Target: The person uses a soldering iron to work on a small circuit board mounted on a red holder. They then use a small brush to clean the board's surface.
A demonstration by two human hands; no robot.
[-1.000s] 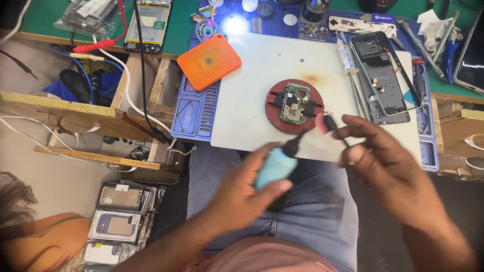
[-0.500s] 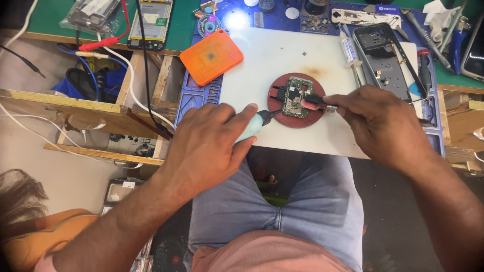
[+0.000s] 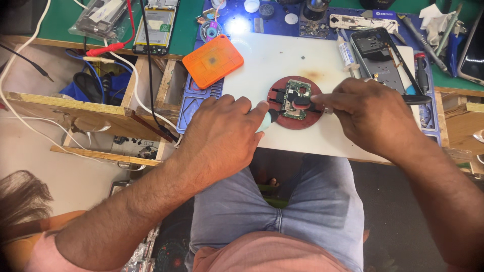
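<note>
A green circuit board (image 3: 294, 94) sits clamped on a round red holder (image 3: 307, 120) on the white work mat (image 3: 272, 60). My left hand (image 3: 222, 133) grips a pale teal tool (image 3: 263, 121) whose black tip touches the holder's left side. My right hand (image 3: 370, 118) pinches a thin black tool (image 3: 306, 101) with its end resting on the board's right part.
An orange square pad (image 3: 213, 60) lies at the mat's left. A grey phone frame (image 3: 379, 50), screwdrivers (image 3: 419, 70) and a syringe (image 3: 345, 54) lie at the right. Phones and cables (image 3: 151, 25) rest on the green mat; open wooden drawers (image 3: 96, 116) stand left.
Both hands came forward from above my lap to the red holder. The tools that were held in the air now rest on the board and holder.
</note>
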